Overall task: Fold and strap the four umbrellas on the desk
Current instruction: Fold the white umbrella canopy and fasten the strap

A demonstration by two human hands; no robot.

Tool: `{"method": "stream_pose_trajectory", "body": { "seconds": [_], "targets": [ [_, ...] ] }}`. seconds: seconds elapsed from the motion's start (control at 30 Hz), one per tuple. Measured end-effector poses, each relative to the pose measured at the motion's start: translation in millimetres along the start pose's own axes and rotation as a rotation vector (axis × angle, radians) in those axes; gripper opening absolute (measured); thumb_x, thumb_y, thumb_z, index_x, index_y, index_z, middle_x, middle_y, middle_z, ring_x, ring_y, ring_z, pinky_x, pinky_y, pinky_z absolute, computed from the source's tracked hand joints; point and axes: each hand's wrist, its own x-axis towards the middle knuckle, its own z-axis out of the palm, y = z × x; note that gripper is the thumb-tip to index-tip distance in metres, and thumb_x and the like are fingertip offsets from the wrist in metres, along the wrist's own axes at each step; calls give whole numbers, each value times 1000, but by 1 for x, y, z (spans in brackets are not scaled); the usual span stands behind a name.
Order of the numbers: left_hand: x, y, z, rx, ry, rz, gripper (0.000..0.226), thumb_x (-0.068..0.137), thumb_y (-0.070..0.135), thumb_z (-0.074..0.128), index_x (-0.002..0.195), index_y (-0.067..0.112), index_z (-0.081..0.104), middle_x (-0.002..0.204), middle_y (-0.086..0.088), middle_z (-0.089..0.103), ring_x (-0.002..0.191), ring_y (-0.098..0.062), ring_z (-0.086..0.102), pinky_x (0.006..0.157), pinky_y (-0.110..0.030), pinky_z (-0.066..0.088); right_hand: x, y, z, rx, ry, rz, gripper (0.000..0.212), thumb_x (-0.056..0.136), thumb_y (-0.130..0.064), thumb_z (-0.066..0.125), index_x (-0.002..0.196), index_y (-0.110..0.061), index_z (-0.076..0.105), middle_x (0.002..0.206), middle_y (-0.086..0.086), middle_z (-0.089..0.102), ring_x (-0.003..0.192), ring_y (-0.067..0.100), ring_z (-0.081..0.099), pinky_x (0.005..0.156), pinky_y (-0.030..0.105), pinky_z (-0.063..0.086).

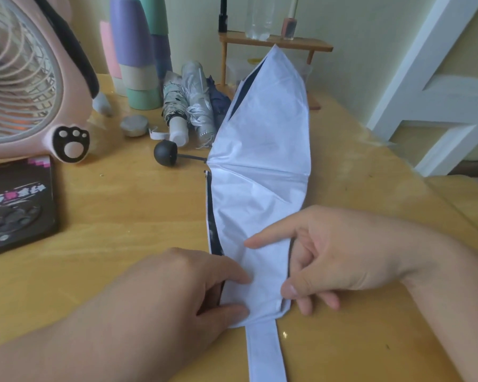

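A white umbrella (260, 161) with a dark lining lies lengthwise on the wooden desk (116, 205), its canopy loose, its black round handle (165, 153) sticking out to the left. Its white strap (265, 351) trails toward me. My left hand (193, 288) pinches the canopy's near left edge between thumb and fingers. My right hand (318, 260) grips the right edge, index finger stretched across the fabric. Three folded umbrellas lie at the back: a patterned one (173, 106), a silver one (198, 106) and a dark blue one (218, 100), partly hidden.
A pink fan (25, 86) stands at the left with a black box (17, 199) in front of it. Stacked pastel cups (138, 59), a small round tin (134, 125) and a little wooden shelf (273, 44) with bottles sit at the back. White door frame (431, 86) at right.
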Motion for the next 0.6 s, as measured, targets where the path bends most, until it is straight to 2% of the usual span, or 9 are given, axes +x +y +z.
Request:
{"method": "stream_pose_trajectory", "body": {
  "seconds": [0.07, 0.13, 0.2, 0.27, 0.33, 0.4, 0.5, 0.6],
  "targets": [
    [2, -10, 3, 92, 63, 76, 40, 72, 69, 55, 110, 55, 59, 76, 29, 54, 65, 6, 52, 50, -16, 44, -1, 1, -4, -43, 91, -12, 50, 90, -22, 77, 135, -34, 57, 59, -1, 68, 44, 9, 49, 54, 21, 42],
    [5, -13, 8, 181, 160, 209, 34, 74, 62, 58, 103, 47, 67, 83, 23, 51, 73, 1, 49, 50, -21, 46, 1, 8, -11, -59, 395, -76, 26, 87, -28, 79, 112, -28, 71, 46, -7, 50, 43, 8, 39, 50, 23, 35],
    [11, -12, 14, 240, 238, 339, 29, 77, 54, 61, 100, 43, 73, 98, 15, 60, 84, -10, 55, 66, -28, 47, 8, 19, -20, -63, 748, -134, 9, 87, -29, 78, 93, -24, 74, 46, -10, 41, 44, 8, 36, 50, 26, 33],
    [16, -10, 19, 271, 287, 448, 26, 84, 47, 60, 102, 39, 77, 122, 9, 67, 105, -17, 65, 86, -35, 46, 19, 32, -28, -87, 962, -119, 6, 89, -28, 76, 83, -26, 74, 50, -7, 46, 47, 6, 41, 53, 26, 39],
    [20, -12, 26, 282, 311, 535, 28, 97, 43, 53, 110, 36, 77, 138, 9, 63, 125, -15, 62, 101, -40, 43, 30, 42, -33, -90, 1048, -92, 10, 89, -26, 75, 80, -27, 74, 58, -3, 59, 50, 3, 47, 56, 25, 41],
    [22, -13, 32, 263, 321, 570, 37, 107, 43, 41, 117, 35, 76, 141, 10, 62, 132, -12, 57, 108, -44, 44, 40, 48, -36, -57, 1092, -92, 10, 89, -24, 76, 79, -26, 75, 64, -10, 67, 52, 1, 53, 59, 25, 45],
    [25, -15, 39, 270, 321, 590, 46, 110, 45, 32, 118, 33, 76, 139, 10, 63, 133, -12, 57, 109, -44, 48, 50, 51, -40, -17, 1124, -115, 10, 87, -23, 79, 78, -26, 75, 68, -10, 70, 56, 0, 57, 64, 27, 53],
    [26, -17, 38, 311, 277, 574, 54, 109, 53, 26, 126, 30, 72, 143, 8, 60, 135, -14, 54, 108, -42, 40, 51, 50, -44, 3, 1122, -157, 13, 83, -22, 84, 81, -31, 74, 76, -2, 71, 58, 0, 54, 63, 17, 50]
  ]
}}
